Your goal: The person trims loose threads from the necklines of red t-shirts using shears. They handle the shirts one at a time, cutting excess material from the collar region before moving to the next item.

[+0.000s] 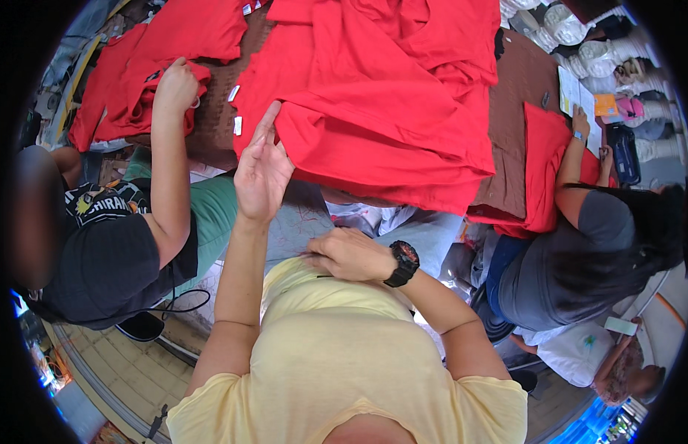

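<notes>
A large red cloth garment [388, 126] lies spread and folded over the table in front of me, its near edge hanging past the table's edge. My left hand [264, 176] is raised at the garment's left corner, fingers stretched out, the fingertips against or right beside the cloth. My right hand [351, 254] is held low by the waist of my yellow shirt, with a black watch [404, 263] on its wrist. Its fingers are curled inward. A thin dark bit shows below them, but what they hold, if anything, is hidden.
The table has a brown cover [518, 81]. At left, a person's hand [179, 85] rests on more red garments [136, 103]. At right, another person's hand [581, 122] touches a paper [572, 92] beside a red garment [540, 155]. White rolled bundles [606, 52] are piled behind.
</notes>
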`<move>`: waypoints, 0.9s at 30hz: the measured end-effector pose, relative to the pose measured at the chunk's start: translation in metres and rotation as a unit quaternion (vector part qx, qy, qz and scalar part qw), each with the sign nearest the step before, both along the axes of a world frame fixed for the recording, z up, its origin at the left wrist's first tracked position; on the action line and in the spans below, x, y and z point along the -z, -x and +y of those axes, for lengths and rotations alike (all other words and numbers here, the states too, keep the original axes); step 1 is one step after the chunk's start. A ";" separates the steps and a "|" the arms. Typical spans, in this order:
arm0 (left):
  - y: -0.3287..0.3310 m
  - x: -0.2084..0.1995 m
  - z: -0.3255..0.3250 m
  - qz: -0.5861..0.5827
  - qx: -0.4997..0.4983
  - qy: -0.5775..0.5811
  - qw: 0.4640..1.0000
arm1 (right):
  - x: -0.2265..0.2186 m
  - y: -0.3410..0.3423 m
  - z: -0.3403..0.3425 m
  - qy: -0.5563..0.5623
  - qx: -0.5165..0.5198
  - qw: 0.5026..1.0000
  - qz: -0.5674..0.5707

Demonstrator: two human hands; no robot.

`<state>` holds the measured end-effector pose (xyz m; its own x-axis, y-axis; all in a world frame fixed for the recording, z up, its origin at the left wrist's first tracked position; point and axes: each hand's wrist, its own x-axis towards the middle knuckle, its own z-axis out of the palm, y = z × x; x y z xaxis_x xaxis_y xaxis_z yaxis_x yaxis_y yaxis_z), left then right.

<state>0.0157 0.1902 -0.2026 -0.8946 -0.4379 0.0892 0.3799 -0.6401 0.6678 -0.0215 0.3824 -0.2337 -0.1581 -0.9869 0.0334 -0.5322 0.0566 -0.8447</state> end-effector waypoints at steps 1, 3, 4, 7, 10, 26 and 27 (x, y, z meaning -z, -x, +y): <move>0.000 0.000 0.000 0.007 0.004 -0.008 1.000 | -0.003 0.003 0.006 -0.051 -0.012 0.999 -0.014; 0.001 -0.001 0.001 -0.039 -0.040 0.038 0.998 | -0.022 0.017 0.010 -0.001 0.113 0.993 -0.020; 0.001 -0.002 0.002 -0.063 -0.060 0.061 0.994 | -0.029 0.030 0.006 0.113 0.235 0.965 0.026; -0.003 0.009 0.007 -0.172 -0.220 0.321 0.905 | -0.016 0.081 0.012 0.081 0.468 0.845 0.245; -0.029 0.006 -0.007 -0.098 -0.350 0.664 0.653 | -0.003 0.121 0.042 0.049 0.543 0.772 0.327; -0.045 0.026 -0.030 -0.063 -0.305 0.505 0.805 | -0.041 0.151 0.108 0.273 0.643 0.712 0.067; -0.046 0.014 -0.032 -0.027 -0.319 0.461 0.827 | -0.056 0.150 0.105 0.330 0.605 0.715 0.118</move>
